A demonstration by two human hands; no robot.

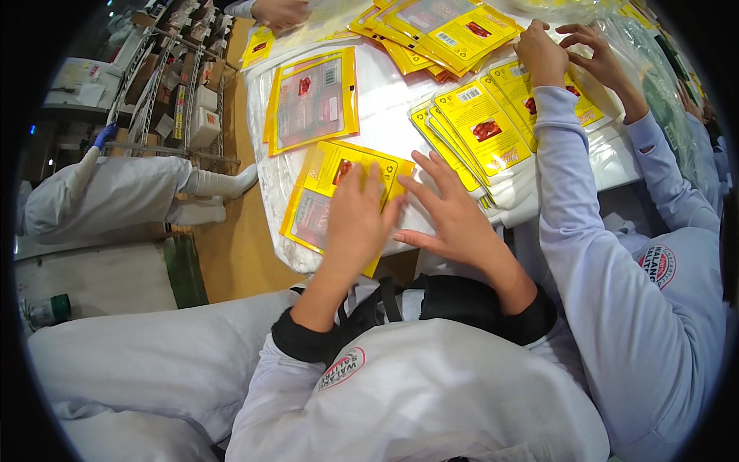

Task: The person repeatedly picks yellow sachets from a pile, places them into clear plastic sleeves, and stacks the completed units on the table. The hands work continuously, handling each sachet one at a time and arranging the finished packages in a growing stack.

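Observation:
A yellow flat plastic pouch (309, 214) with a clear window and a red picture lies at the table's near edge. My left hand (356, 219) rests over its middle, fingers stretched out and slightly blurred. Beside the pouch's right edge, my right hand (446, 202) is open with fingers spread; whether its fingertips touch the pouch cannot be told. Just beyond lie more yellow pouches (312, 100), window side up. Right of my right hand, yellow printed cards (479, 127) are fanned out in overlapping rows.
A larger heap of yellow pouches (454, 35) covers the far middle of the white-covered table (385, 108). On the right, a co-worker's hands (566, 58) work over the cards. Another person's hand (281, 11) is at the far edge. A wire shelf rack (181, 85) stands left.

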